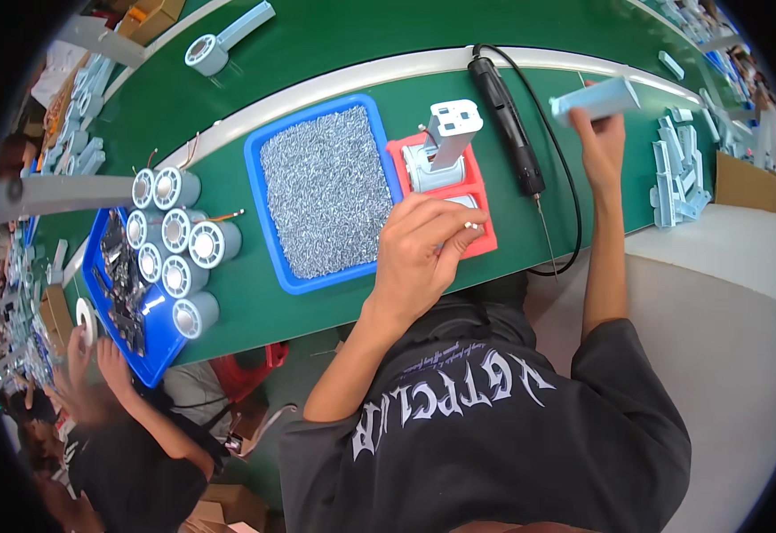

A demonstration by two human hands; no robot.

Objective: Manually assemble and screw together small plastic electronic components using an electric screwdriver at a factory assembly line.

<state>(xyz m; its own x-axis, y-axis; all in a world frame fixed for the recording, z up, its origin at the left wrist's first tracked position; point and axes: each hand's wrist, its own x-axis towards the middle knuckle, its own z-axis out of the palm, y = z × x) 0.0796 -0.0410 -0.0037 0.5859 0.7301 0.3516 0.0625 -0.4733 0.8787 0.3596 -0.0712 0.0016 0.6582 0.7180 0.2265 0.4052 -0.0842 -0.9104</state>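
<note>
My left hand [414,253] is over the near end of a red fixture [487,238], thumb and fingertips pinched on tiny silvery pieces that look like screws. A light-blue round housing with an upright handle [452,138] sits in the fixture's far pocket; the near pocket is partly hidden by my hand. My right hand [603,147], raised at the right, grips a long light-blue plastic handle piece [596,99], slightly blurred. Left of the fixture lies a blue tray [259,186] full of small metal screws [326,195].
A black electric screwdriver [508,124] with its cable lies right of the fixture. Light-blue handle parts [679,169] are piled at the right edge. Several round motor housings [176,229] stand at left beside another blue tray [164,333]. A co-worker's hands [108,355] work at far left.
</note>
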